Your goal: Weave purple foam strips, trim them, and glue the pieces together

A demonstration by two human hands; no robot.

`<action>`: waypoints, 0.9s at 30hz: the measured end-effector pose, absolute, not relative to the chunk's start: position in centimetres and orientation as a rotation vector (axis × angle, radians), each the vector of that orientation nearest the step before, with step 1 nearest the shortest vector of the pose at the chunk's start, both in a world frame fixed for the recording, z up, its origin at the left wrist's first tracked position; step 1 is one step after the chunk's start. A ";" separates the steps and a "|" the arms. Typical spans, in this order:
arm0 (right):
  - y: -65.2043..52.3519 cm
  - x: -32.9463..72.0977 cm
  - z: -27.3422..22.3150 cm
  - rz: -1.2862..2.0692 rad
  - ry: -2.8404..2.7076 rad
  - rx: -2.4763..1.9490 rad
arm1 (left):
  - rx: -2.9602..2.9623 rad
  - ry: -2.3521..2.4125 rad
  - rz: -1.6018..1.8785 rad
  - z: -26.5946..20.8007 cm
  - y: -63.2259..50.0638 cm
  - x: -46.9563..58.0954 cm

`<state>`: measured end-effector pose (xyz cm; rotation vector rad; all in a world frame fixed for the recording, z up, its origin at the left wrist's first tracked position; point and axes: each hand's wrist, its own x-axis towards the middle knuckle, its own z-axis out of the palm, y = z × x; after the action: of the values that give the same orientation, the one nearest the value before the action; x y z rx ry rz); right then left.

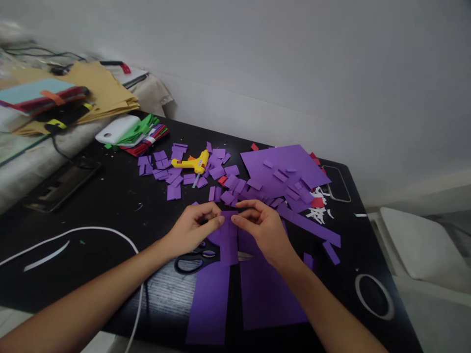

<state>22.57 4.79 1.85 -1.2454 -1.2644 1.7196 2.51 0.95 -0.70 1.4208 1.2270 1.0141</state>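
My left hand [198, 225] pinches the upper left edge of a purple paper strip [228, 247] with visible crease lines. At its upper right edge, the thumb and fingers of my right hand [263, 228] close on the same strip. Black-handled scissors [189, 264] lie beneath it, their blade tip showing to its right. Below are a long purple sheet [209, 309] and a wider purple sheet [268, 299], partly covered by my right forearm. Beyond my hands, several small folded purple pieces [231, 184] are scattered.
A yellow glue gun [191, 163] lies among the folded pieces. Behind, a large purple sheet [265, 159] rests near white scraps [318, 211] and a phone-shaped outline [336, 184]. A tape ring [374, 296] sits right; a white cable [91, 228] curves left. Stacked papers [103, 93] fill the back left.
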 end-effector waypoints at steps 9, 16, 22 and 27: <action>4.9 22.5 1.3 1.724 -1.444 -1.278 | 1.248 1.187 1.142 -0.7 1.3 2.8; 4.7 22.8 2.5 1.742 -1.401 -1.238 | 1.136 1.052 1.208 -0.9 1.3 3.1; 4.7 23.0 3.1 1.713 -1.363 -1.250 | 1.087 0.965 1.248 -1.1 0.9 3.5; 4.8 22.9 2.7 1.615 -1.368 -1.254 | 1.100 0.986 1.277 -1.1 0.9 3.6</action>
<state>22.91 4.76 2.71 -1.2541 -1.3675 1.6148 3.56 0.86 -1.10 1.1000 0.9856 1.2771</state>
